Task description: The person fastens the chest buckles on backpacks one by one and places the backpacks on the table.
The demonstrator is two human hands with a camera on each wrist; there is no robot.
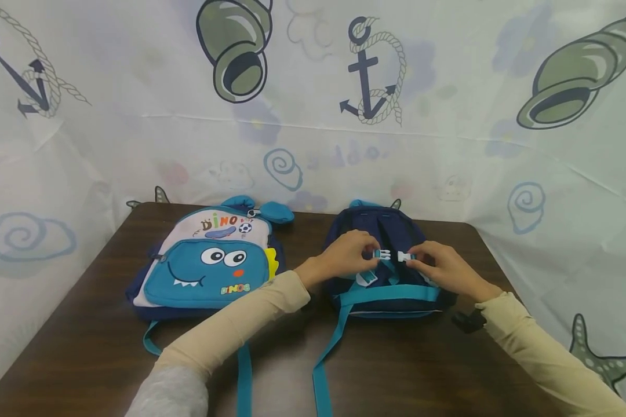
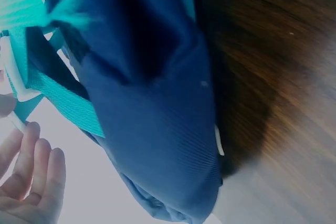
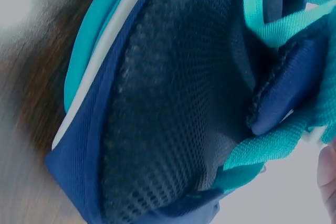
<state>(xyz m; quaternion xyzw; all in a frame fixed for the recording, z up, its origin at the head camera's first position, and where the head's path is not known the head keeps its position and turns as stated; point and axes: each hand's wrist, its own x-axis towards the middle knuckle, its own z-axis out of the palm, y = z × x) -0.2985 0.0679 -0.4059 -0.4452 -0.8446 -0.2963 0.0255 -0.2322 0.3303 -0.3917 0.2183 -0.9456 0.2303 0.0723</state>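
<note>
Over navy fabric backpack, left hand pinches pronged plastic clip; right hand, socket.

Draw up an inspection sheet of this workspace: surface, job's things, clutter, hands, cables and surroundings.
Surface: dark brown wood-grain table, both bags resting on it.
Job's things: navy fabric backpack with turquoise straps, strap side up; white pronged plastic buckle half and white plastic socket half, apart.
Clutter: blue-and-white fabric dinosaur backpack to the left, printed front up; small black object by the right wrist, unidentifiable.
Hands: left hand pinches the pronged half, right hand the socket half.
Cables: nothing seen.
Surroundings: white backdrop printed with anchors, shells and starfish.
</note>
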